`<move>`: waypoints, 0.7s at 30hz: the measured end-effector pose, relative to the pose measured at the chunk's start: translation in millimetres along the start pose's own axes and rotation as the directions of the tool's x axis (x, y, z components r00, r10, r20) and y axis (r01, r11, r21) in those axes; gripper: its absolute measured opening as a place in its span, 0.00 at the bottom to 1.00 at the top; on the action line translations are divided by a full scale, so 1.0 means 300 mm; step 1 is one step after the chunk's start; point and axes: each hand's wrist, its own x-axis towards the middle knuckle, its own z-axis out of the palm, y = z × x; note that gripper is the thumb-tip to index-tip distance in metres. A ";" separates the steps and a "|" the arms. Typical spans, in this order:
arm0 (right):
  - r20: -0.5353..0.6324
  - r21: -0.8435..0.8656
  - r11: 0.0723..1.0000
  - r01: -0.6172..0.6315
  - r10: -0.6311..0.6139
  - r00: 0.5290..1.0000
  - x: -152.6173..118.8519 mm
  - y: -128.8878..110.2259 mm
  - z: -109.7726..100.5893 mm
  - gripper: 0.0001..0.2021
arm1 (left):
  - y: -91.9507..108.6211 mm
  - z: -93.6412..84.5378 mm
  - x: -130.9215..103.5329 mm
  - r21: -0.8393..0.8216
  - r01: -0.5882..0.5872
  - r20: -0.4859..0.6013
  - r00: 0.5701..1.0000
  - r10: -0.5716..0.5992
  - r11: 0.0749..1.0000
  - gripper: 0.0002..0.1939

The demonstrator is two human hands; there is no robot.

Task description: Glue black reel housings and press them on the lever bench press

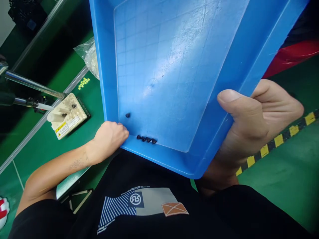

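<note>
Both hands hold a blue tray (159, 86) in front of the person's black shirt (211, 215). The left hand (111, 141) has its grip clamped on the tray's near left corner, fingers curled over the rim. The right hand (251, 116) has its grip clamped on the right side, its thumb laid over the rim and pointing inward. The tray looks tilted, its near end toward the shirt. Inside, small black pieces (147, 139) lie in a short row against the near wall, touching or nearly so, while a single black piece (128, 115) sits apart, near the left hand. Left of the tray, on the green table (92, 113), stands a cream-coloured block (68, 116) with a warning label and a metal rod (37, 85) reaching it. Small yellow-green pieces (83, 83) lie grouped beyond the block, near a clear plastic bag (91, 58) partly hidden by the tray. On the right, yellow-and-black striped tape (279, 140) crosses the green floor (286, 179), and something red (291, 56) shows behind the tray.
</note>
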 end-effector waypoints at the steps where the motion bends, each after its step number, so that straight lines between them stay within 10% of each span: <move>1: -0.004 0.004 1.000 0.012 -0.012 1.000 0.000 0.004 0.002 0.14 | 0.002 0.009 0.012 0.014 -0.009 -0.001 1.000 0.009 1.000 0.16; 10: -0.030 -0.063 0.996 0.068 -0.070 0.997 0.009 0.012 0.002 0.17 | 0.000 0.107 0.102 -0.036 0.025 -0.113 0.993 -0.029 0.999 0.16; 13: -0.022 -0.061 0.996 0.059 -0.060 0.998 0.006 0.004 0.002 0.17 | -0.032 0.105 0.054 -0.296 -0.008 -0.202 0.978 -0.055 0.955 0.11; 15: -0.015 -0.045 0.998 0.048 -0.048 0.999 0.003 -0.003 0.002 0.16 | -0.067 0.112 0.010 -0.643 -0.148 -0.291 0.955 -0.061 0.752 0.07; 17: -0.001 -0.021 0.999 0.042 -0.042 0.999 0.000 -0.010 0.005 0.15 | -0.099 0.129 -0.024 -0.912 -0.285 -0.325 0.941 -0.095 0.296 0.09; 19: 0.022 -0.011 0.999 0.043 -0.043 0.999 -0.002 -0.016 0.010 0.15 | -0.118 0.152 -0.041 -0.938 -0.302 -0.285 0.951 -0.116 -0.169 0.12; 21: 0.048 -0.020 0.999 0.050 -0.049 0.998 -0.004 -0.020 0.019 0.16 | -0.119 0.171 -0.046 -0.882 -0.291 -0.265 0.957 -0.120 -0.371 0.15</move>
